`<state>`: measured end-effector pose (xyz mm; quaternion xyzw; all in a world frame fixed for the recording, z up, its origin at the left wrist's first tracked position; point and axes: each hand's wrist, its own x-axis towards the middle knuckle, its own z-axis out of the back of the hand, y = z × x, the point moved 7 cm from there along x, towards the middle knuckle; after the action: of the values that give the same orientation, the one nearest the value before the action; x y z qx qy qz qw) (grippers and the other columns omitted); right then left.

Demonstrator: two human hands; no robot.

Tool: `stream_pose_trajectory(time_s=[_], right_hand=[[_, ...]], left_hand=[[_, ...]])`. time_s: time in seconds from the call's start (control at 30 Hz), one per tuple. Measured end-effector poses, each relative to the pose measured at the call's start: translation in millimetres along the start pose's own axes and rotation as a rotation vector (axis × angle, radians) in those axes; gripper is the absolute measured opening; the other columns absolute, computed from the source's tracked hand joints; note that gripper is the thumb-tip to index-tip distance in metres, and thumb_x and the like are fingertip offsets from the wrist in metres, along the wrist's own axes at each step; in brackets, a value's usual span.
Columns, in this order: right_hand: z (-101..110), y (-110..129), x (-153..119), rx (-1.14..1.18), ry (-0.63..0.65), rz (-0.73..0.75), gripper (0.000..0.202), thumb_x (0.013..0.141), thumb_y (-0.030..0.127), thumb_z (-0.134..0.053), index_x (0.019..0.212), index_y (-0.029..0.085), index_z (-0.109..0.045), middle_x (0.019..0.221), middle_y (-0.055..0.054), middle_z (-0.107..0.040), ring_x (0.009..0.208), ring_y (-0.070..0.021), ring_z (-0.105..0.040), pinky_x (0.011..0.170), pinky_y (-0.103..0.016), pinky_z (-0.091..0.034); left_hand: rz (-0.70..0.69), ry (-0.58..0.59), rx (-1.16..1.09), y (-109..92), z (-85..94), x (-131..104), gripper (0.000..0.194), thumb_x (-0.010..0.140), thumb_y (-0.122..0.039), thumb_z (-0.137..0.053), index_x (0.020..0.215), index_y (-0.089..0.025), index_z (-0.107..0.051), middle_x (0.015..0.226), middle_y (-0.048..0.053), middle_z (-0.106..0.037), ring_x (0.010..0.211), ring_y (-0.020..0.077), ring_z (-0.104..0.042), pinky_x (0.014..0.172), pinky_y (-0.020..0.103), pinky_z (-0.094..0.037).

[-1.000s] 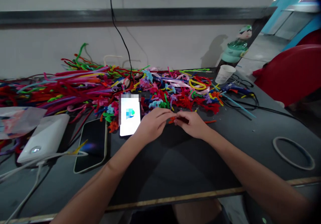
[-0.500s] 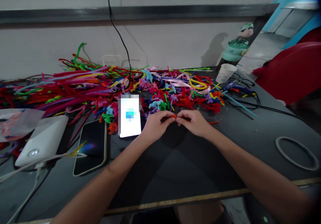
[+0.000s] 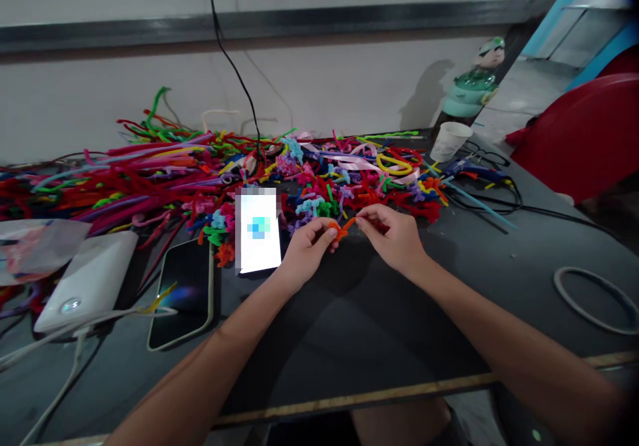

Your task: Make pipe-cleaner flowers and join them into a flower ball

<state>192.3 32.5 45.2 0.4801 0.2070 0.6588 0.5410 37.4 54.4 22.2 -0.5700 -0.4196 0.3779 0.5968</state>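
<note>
An orange pipe cleaner (image 3: 340, 231), bent into a small looped shape, is held between both hands above the dark table. My left hand (image 3: 310, 243) pinches its looped part between thumb and fingers. With thumb and forefinger, my right hand (image 3: 392, 233) grips the free end, which slants up to the right. Just behind the hands lies a heap of colourful pipe cleaners (image 3: 319, 196), some straight and some twisted into small shapes. A lit phone (image 3: 259, 233) with a blurred screen stands close to my left hand.
On the left are a dark-screened phone (image 3: 184, 293), a white power bank (image 3: 90, 283) with cables, and a plastic bag (image 3: 44, 249). A paper cup (image 3: 450, 141), a green bottle (image 3: 472, 93) and a blue glue gun (image 3: 472, 173) stand or lie back right. A pale ring (image 3: 596, 299) lies at right.
My right hand has moved slightly right and up, away from the left. More of the orange pipe cleaner now shows, stretched between the two hands.
</note>
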Motion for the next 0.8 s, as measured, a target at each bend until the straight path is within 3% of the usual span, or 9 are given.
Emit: stream_pose_trajectory(time_s=[0.2,0.37,0.5,0.67,0.8], right_hand=[[-14.2,-8.5,-5.2,0.308,0.010,-0.185,0.021,0.081,0.037,-0.058,0.081,0.017,-0.065,0.067,-0.003,-0.065,0.055,-0.0117,-0.058,0.051,-0.023,-0.045],[-20.0,-9.8,-7.1,0.398,0.022,-0.191,0.021,0.078,0.036,-0.063,0.082,0.016,-0.069,0.065,-0.002,-0.065,0.044,-0.0076,-0.049,0.041,-0.021,-0.038],[-21.2,-4.9,-7.3,0.388,0.054,-0.114,0.018,0.078,0.031,-0.063,0.086,0.017,-0.071,0.073,-0.003,-0.067,0.050,-0.0093,-0.054,0.046,-0.022,-0.044],[-15.6,12.5,-5.3,0.320,0.085,0.114,0.015,0.083,0.025,-0.059,0.091,0.022,-0.072,0.088,-0.005,-0.069,0.078,-0.0151,-0.064,0.070,-0.028,-0.051],[-14.4,21.5,-7.5,0.260,0.101,0.194,0.017,0.085,0.024,-0.055,0.094,0.021,-0.070,0.090,-0.006,-0.069,0.082,-0.0161,-0.064,0.074,-0.030,-0.052]], left_hand=[[-0.051,0.041,0.092,-3.2,-2.3,-0.8,0.015,0.082,-0.030,-0.057,0.083,-0.016,-0.059,0.067,-0.001,-0.054,0.060,0.0084,-0.050,0.062,0.023,-0.043],[-0.057,0.078,0.091,2.2,-7.3,-0.1,0.015,0.081,-0.031,-0.058,0.082,-0.016,-0.059,0.067,-0.001,-0.056,0.061,0.0089,-0.051,0.063,0.023,-0.044],[-0.051,0.062,0.055,4.1,-8.4,-0.5,0.015,0.081,-0.031,-0.059,0.081,-0.015,-0.060,0.067,-0.002,-0.055,0.062,0.0087,-0.051,0.063,0.023,-0.044],[0.023,0.002,-0.096,10.5,-5.6,-1.1,0.016,0.078,-0.030,-0.062,0.079,-0.015,-0.060,0.068,-0.002,-0.054,0.061,0.0072,-0.050,0.061,0.021,-0.043],[0.097,-0.023,-0.223,18.0,-4.6,-2.2,0.017,0.076,-0.030,-0.064,0.083,-0.015,-0.059,0.069,-0.002,-0.055,0.061,0.0067,-0.050,0.061,0.020,-0.044]])
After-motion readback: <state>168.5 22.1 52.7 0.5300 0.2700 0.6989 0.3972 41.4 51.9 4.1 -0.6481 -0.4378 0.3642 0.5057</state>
